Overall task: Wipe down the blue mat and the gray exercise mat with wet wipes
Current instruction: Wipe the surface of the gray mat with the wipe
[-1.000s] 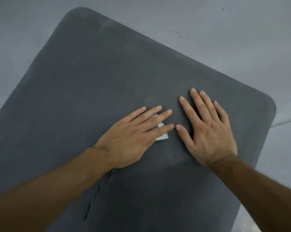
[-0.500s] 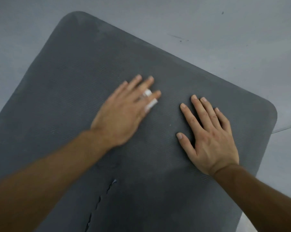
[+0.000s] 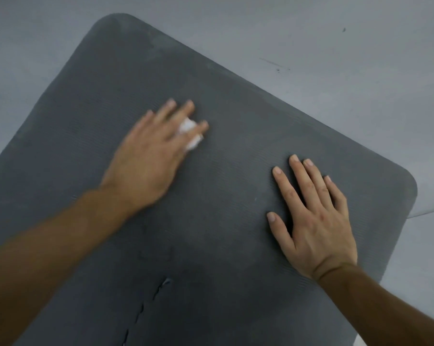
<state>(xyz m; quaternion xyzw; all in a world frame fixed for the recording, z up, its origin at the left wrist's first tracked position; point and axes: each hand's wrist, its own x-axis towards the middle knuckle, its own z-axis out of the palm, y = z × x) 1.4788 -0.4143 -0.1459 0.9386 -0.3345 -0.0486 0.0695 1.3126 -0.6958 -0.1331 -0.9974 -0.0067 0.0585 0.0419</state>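
Pressing down on the dark gray ribbed foam exercise mat (image 3: pixel 223 116), the left hand (image 3: pixel 146 166) lay left of centre, its outline blurred. Its fingers (image 3: pixel 167 109) were straight and slightly spread, pointing toward the mat's far edge. A small crumpled white wet wipe (image 3: pixel 189 136) sat under them, touching the mat and bulging up between two fingers near the tips. Whether any finger pinched the wipe could not be told through the blur.

A broken line of short tears (image 3: pixel 146 310) ran through the mat's near part, between the two forearms.

Right of centre, the right hand (image 3: pixel 315 221) rested palm-down on the mat, well apart from the wipe. Its fingers (image 3: pixel 299 176) were straight and close together, the thumb set out to the side, nothing held.

The mat lay skewed on a pale gray floor (image 3: pixel 310 33), its rounded right corner near a thin floor seam (image 3: pixel 428 212).
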